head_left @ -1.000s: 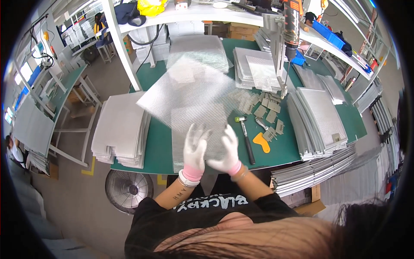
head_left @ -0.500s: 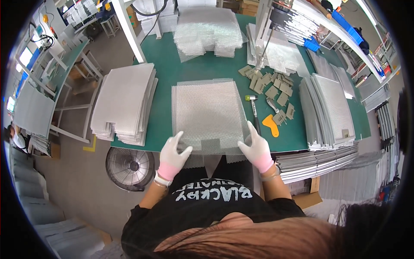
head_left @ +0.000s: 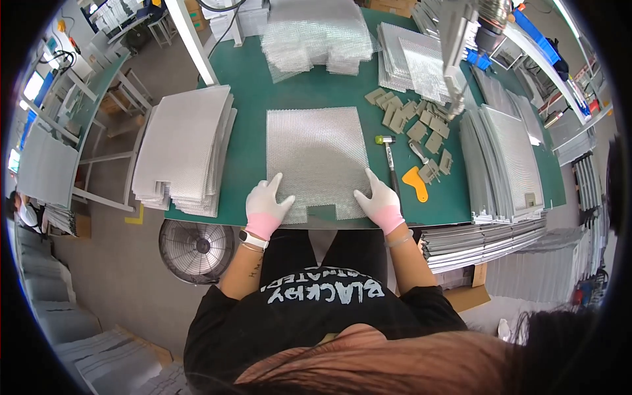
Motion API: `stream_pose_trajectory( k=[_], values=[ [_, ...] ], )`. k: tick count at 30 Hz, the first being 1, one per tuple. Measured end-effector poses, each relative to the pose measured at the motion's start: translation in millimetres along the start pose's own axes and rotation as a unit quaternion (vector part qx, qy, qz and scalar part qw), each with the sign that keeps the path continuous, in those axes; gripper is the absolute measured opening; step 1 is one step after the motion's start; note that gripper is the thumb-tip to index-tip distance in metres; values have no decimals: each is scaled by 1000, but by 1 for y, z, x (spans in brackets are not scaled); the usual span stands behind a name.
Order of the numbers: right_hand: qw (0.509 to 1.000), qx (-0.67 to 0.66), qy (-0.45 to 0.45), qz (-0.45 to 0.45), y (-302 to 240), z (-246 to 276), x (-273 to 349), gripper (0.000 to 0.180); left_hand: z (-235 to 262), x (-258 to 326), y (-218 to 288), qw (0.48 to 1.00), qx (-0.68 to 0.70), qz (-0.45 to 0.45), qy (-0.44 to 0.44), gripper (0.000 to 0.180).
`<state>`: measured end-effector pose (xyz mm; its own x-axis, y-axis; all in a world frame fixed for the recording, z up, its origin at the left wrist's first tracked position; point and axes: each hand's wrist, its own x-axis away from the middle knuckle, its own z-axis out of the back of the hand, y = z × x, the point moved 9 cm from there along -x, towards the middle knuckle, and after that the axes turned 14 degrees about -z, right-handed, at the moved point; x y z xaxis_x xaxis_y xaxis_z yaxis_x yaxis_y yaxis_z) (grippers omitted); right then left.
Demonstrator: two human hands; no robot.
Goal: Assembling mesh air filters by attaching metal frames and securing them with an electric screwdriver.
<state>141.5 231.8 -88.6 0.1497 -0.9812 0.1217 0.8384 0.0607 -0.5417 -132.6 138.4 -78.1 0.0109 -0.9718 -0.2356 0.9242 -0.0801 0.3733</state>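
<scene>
In front of me on the green table lies a silvery mesh sheet (head_left: 316, 155), flat, with a rectangular notch in its near edge. My left hand (head_left: 266, 203), in a white glove with a pink cuff, grips its near left edge, thumb over the top. At the near right edge my right hand (head_left: 380, 199), gloved alike, grips the sheet the same way. The fingers beneath are partly hidden. Just right of the sheet lies a hammer (head_left: 388, 158) with a green and black head. Beside that are a yellow scraper (head_left: 414, 182) and a putty knife (head_left: 417, 153).
Stacks of mesh sheets stand left (head_left: 181, 145), far (head_left: 316, 33) and right (head_left: 497, 158) on the table (head_left: 250, 105). Several grey-beige plates (head_left: 417, 130) lie scattered right of centre. A hanging power tool (head_left: 492, 23) is above the far right. A floor fan (head_left: 197, 247) stands left below.
The mesh layers, which were offset and jutted past the table's near edge, now lie aligned and farther onto the table. Both hands have moved slightly away from me with them.
</scene>
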Motion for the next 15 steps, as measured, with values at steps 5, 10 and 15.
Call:
stream_pose_trajectory(
  k=[5, 10, 15],
  values=[
    [999, -11, -5, 30, -1, 2, -2, 70, 1, -2, -4, 1000, 19, 6, -11, 65],
    [999, -22, -3, 49, -5, 5, 1, 69, -5, -4, -11, 1000, 24, 4, -20, 66],
    [999, 26, -28, 26, -5, 0, 1, 70, -4, -2, -7, 999, 29, 8, -19, 66]
  ],
)
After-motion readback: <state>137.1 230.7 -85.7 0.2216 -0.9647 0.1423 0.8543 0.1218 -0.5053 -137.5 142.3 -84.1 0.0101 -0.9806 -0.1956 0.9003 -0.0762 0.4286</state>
